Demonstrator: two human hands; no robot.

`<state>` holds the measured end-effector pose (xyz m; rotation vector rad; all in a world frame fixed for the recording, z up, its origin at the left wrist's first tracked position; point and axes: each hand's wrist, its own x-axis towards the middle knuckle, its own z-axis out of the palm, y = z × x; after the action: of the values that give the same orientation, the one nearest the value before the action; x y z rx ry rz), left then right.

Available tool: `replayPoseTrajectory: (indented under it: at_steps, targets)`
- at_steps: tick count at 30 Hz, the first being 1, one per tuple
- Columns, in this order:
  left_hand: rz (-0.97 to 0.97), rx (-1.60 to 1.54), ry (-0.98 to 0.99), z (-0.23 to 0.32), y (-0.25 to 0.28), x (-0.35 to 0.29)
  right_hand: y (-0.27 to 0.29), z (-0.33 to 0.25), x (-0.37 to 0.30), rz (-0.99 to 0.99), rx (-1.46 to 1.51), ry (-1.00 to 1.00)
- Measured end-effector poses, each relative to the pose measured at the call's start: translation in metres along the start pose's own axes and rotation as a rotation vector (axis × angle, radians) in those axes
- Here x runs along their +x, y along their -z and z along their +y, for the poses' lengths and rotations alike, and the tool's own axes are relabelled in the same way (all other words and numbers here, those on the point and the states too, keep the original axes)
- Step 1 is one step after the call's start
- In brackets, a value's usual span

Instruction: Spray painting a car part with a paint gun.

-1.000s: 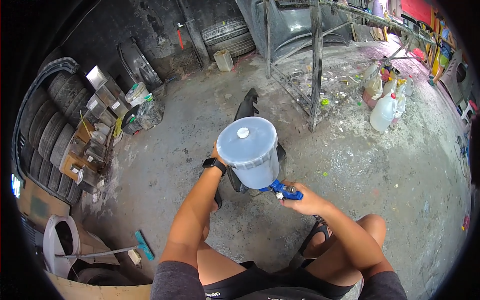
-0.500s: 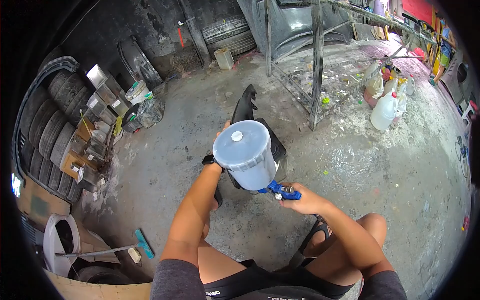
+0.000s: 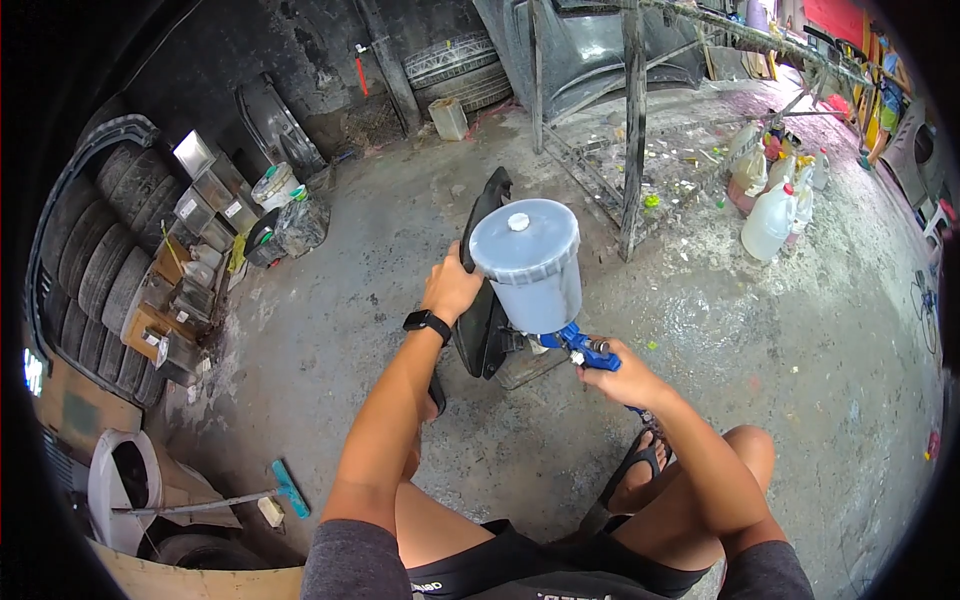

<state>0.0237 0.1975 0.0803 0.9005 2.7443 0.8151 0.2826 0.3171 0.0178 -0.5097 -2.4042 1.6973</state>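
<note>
My right hand [image 3: 625, 378] is closed round the handle of a blue spray gun [image 3: 598, 352]. On top of the gun sits a translucent, whitish paint cup [image 3: 538, 300] with a lid and a small white cap, tilted slightly. My left hand [image 3: 453, 287], with a black watch on its wrist, grips the left edge of a long, dark, curved panel [image 3: 476, 340] standing in front of me. The cup hides much of the panel's right side, and the gun's nozzle is not clearly visible. Some of my left fingers are behind the panel.
Stacked tyres [image 3: 95, 250] and metal tins [image 3: 215, 190] line the left side. A blue-headed squeegee [image 3: 289, 488] lies at lower left. A metal frame [image 3: 635, 130] stands ahead, with plastic jugs [image 3: 768, 225] to its right. Another person [image 3: 888, 95] is at far right.
My right hand has moved the spray gun and cup up and to the right, uncovering my left hand and more of the dark panel. My left hand stays at the panel.
</note>
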Motion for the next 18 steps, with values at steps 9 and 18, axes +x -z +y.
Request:
replayPoseTrajectory:
  at_steps: [9,18]
  targets:
    - [0.023,-0.025,-0.287,-0.041,-0.013,0.019,-0.009,0.016,-0.002,0.042,-0.018,0.029]
    - [0.053,0.055,-0.241,-0.046,-0.014,0.022,-0.008,0.002,-0.008,0.118,-0.096,0.151]
